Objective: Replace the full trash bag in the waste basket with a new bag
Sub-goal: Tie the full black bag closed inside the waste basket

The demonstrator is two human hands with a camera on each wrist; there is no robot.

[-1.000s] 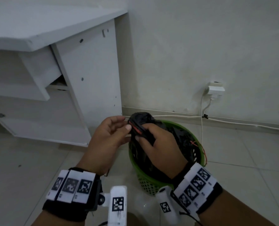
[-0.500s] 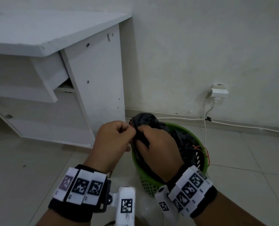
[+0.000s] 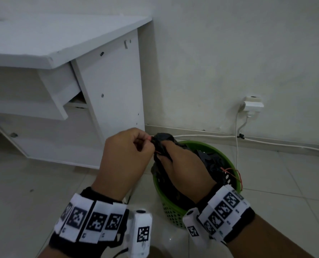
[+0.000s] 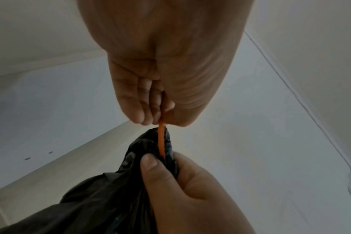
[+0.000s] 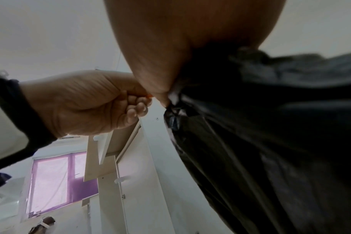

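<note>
A black trash bag (image 3: pixel 163 140) stands in a green perforated waste basket (image 3: pixel 218 151) on the tiled floor by the wall. My right hand (image 3: pixel 179 164) grips the gathered neck of the bag (image 4: pixel 130 182) just above the basket. My left hand (image 3: pixel 129 153) is curled into a fist beside it, pinching an orange drawstring (image 4: pixel 161 139) that runs taut from my fingers to the bag's neck. In the right wrist view the black bag (image 5: pixel 270 142) hangs below my palm, and the left hand (image 5: pixel 94 104) is close to its left. A loose orange string loop (image 3: pixel 233 173) lies at the basket's right rim.
A white desk (image 3: pixel 61 40) with a side panel stands left of the basket. A white charger (image 3: pixel 252 105) sits in a wall socket, its cable (image 3: pixel 237 138) dropping beside the basket and along the skirting. Grey floor tiles (image 3: pixel 294 183) lie to the right.
My left hand has closed from loosely curled fingers into a fist on the orange string and drawn it slightly left. The right hand keeps its hold on the bag's neck.
</note>
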